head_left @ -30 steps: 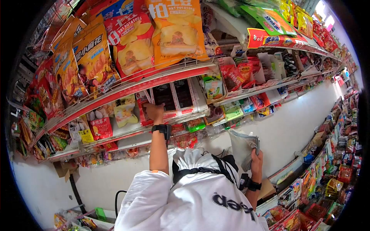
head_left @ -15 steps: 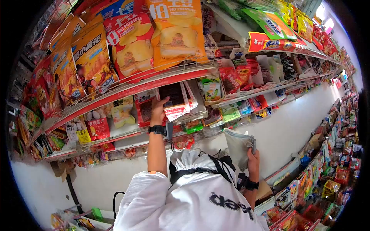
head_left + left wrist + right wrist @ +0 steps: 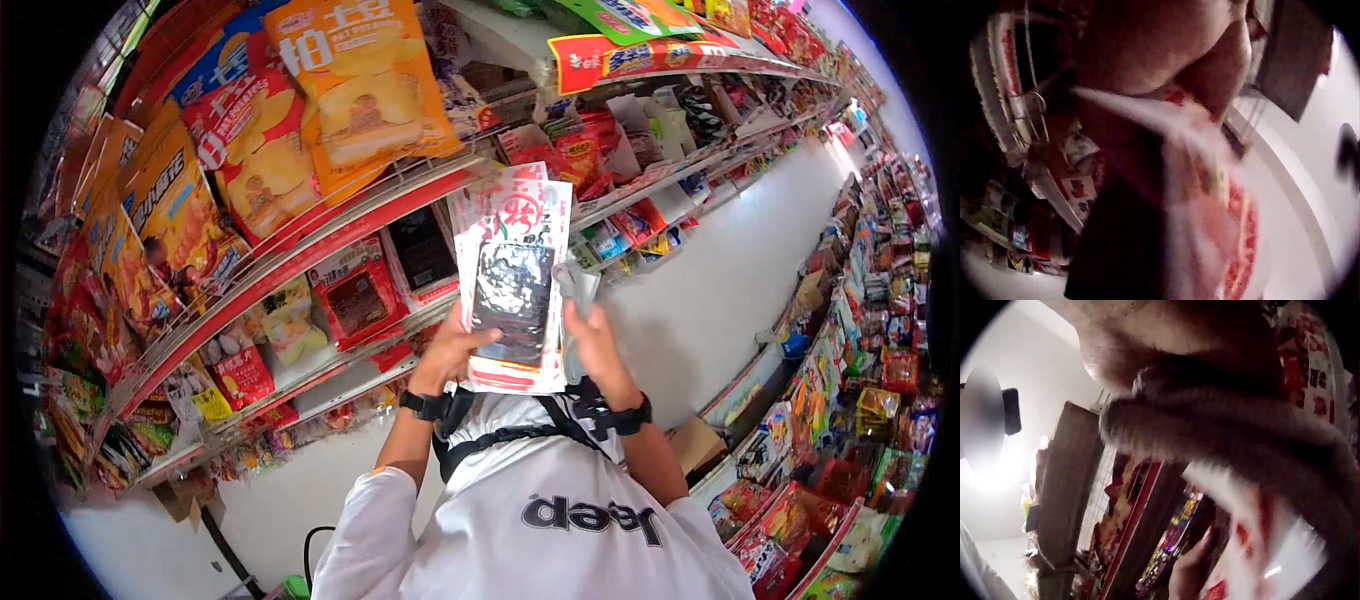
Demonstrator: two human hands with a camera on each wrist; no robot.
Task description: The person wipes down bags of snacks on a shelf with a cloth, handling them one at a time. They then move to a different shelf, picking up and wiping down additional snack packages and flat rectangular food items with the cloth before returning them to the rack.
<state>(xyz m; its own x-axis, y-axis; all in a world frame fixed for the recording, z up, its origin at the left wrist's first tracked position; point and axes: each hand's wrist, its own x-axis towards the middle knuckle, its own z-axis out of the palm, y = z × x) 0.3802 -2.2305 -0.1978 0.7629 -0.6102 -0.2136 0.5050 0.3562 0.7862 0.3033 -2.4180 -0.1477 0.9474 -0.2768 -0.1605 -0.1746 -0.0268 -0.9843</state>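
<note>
Flat white-and-red packets (image 3: 514, 215) with a dark window are held upright in front of the chest in the head view. My left hand (image 3: 451, 352) grips their lower left edge, its thumb over the front. At their right edge my right hand (image 3: 600, 352) holds a grey cloth (image 3: 578, 285), partly hidden behind the packets. The left wrist view shows the blurred packets (image 3: 1204, 206) below my left hand (image 3: 1154, 44). In the right wrist view the grey cloth (image 3: 1210, 428) crosses below my right hand (image 3: 1166, 331), with a packet (image 3: 1272, 544) beyond it.
A shelf with a red front edge (image 3: 300, 262) holds large orange snack bags (image 3: 370, 100). Under it lie a red packet (image 3: 357, 295) and a dark-windowed packet (image 3: 422, 245). Another product display (image 3: 800, 480) stands at the right.
My left hand has taken packets off the lower shelf and brought them toward the chest. My right hand, with the cloth, has moved up and left to meet them. The head view has shifted right.
</note>
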